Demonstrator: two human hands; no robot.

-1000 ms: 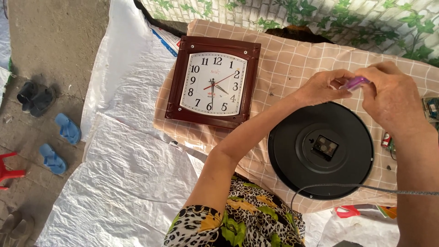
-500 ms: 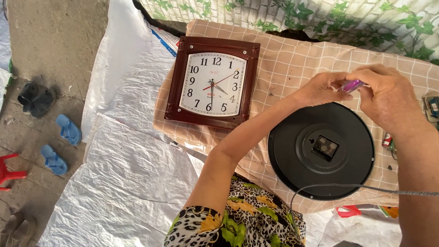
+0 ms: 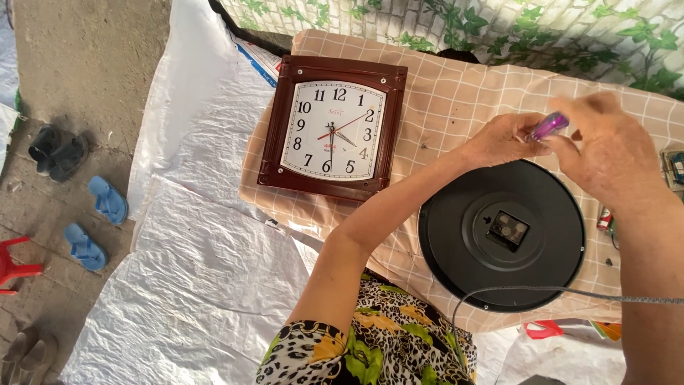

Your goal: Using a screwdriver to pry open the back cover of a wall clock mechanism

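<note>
- Two hands meet above the far edge of the round black clock: the left hand (image 3: 502, 139) and the right hand (image 3: 613, 153), both curled around one small purple-handled tool (image 3: 547, 126).
- The tool's long axis runs on a slant, its purple end up and to the right, the other end down-left toward the left hand's fingertips; the tip is hidden, so what kind of tool it is cannot be told.
- The left hand's fingers are pinched nearly shut at the tool's lower end; the right hand's fingers are bent over its upper end, though how firmly either one grips is hard to tell.
- Two clocks lie on the checked beige cloth (image 3: 456, 93): one round black clock (image 3: 502, 235) face down with its square movement in the middle, and one square brown-framed wall clock (image 3: 333, 127) face up, well to the left.
- One grey cord (image 3: 541, 289) crosses the round clock's near rim.
- Two blue sandals (image 3: 96, 222) and two dark ones (image 3: 57, 151) sit on the ground at left, beside the white woven sheet (image 3: 199, 285).
</note>
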